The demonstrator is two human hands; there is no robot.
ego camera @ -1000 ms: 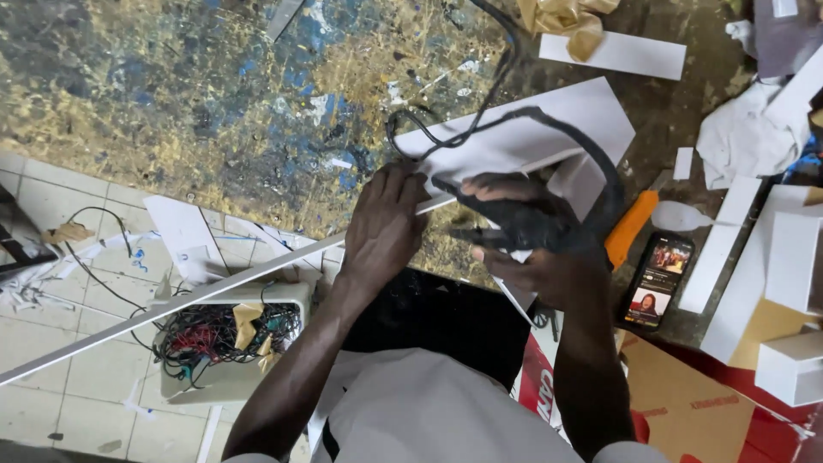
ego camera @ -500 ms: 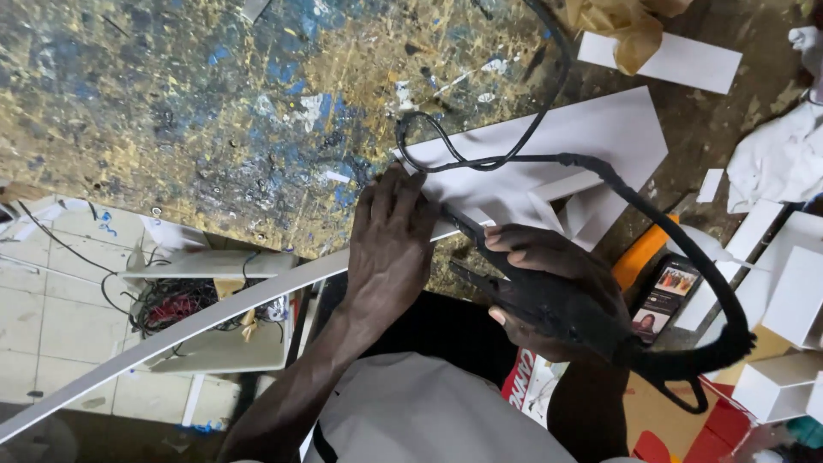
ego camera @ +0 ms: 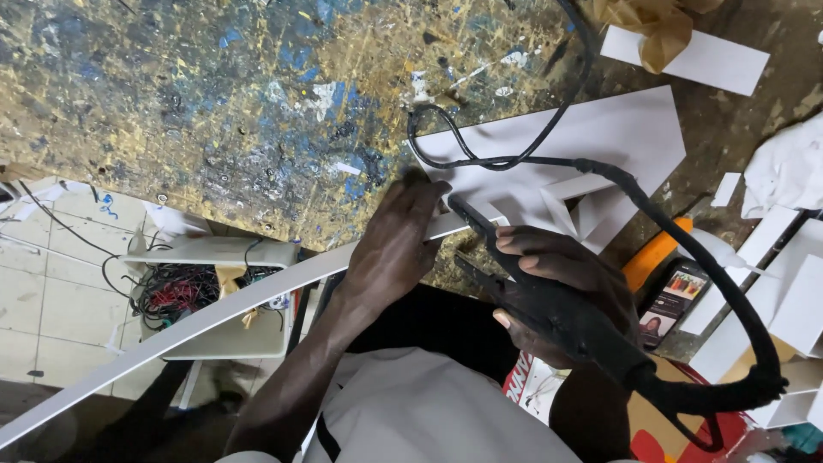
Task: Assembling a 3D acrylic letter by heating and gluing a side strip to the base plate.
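Since before, left hand slid up the long white strip; right hand's fingers grip black corded tool at 3 o'clock, joint unfinished.

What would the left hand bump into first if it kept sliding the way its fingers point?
Probably the thin black cable looped on the white board, just past the left hand. Its fingertips already rest at the board's edge; depth is hard to judge.
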